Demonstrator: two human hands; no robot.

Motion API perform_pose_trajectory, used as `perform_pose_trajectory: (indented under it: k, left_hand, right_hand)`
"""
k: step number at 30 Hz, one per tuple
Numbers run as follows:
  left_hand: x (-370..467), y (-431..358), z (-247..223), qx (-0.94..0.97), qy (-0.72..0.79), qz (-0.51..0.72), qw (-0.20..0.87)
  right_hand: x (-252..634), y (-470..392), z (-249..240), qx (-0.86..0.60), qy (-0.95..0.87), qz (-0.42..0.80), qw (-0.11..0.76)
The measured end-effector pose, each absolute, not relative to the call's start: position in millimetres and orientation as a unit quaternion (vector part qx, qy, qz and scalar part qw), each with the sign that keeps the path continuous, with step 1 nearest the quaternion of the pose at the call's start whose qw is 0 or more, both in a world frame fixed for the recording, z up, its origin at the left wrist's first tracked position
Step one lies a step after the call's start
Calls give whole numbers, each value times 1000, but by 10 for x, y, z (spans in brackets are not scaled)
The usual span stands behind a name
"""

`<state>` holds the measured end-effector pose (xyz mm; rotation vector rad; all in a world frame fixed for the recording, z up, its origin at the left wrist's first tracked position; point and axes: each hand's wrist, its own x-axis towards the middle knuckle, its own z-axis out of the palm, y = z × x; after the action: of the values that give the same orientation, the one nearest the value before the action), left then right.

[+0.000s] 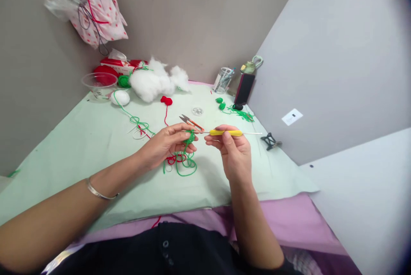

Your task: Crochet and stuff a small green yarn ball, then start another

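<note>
Between the fingers of my left hand (167, 144) is a small green crochet piece (190, 137). My right hand (233, 151) grips a crochet hook (236, 133) by its yellow handle, thumb on the near side. The hook's metal shaft reaches left to the green piece; whether its tip sits inside a stitch I cannot tell. Loops of green yarn (192, 171) hang or lie just below my left hand, with red yarn (173, 160) beside them. Behind the hook lie thread snips (192, 123) with orange handles.
White stuffing (149, 80), a white yarn ball (120, 97) and a clear plastic bowl (99, 89) stand at the back left. Small green pieces (221, 103), a pen holder (223, 80), a phone (245, 89) and a black clip (270, 141) are on the right. Walls border the table.
</note>
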<state>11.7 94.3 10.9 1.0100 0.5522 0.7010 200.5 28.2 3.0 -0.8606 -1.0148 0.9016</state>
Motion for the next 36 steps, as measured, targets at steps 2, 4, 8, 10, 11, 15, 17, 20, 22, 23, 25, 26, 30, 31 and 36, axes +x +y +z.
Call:
perform_pose_trajectory:
  k: [2,4,8,10,11,15,17,20,22,23,25,26,30,31,36]
  left_hand:
    - [124,933,122,468,257,324,781]
    - [129,925,128,472,257,321,780]
    - [132,906,132,487,248,319,774]
    - [130,892,132,492,248,319,771]
    - [129,884,130,496,249,317,769]
    - [120,855,113,515,245,304,763]
    - [118,842,108,525,239,301,759]
    - [120,825,113,536,239,298,753]
    - [123,820,118,538,246,294,751]
    - [125,820,117,537,248,292,751]
    - [128,824,112,532,249,292,755]
    - [130,826,108,528,248,292,757]
    - [135,832,85,517,245,300,764]
    - [135,834,77,516,243,300,764]
    - [132,839,61,526,234,299,761]
  right_hand:
    - [2013,272,20,-386,-458,400,694]
    - [2014,253,16,-383,-467,398,691]
    - [2001,209,16,-370,-494,397,679]
    - [1992,191,11,-360,-506,398,675]
    - [1988,183,7,-356,-512,396,674]
    - [1974,158,-20,-344,-535,382,670]
    - [1966,148,-29,-340,-544,377,668]
    - [1954,134,-30,-336,-551,373,667]
    - [1949,123,-27,-334,-550,369,671]
    - [1948,117,-25,-333,-546,365,676]
    - [1950,102,-24,-335,-535,354,690]
    - [1953,95,-24,-337,-529,348,697]
    - [1968,75,-31,-350,-513,329,712]
    - [1971,74,-34,-354,-512,326,712]
    - [1960,84,-54,-376,-525,289,707]
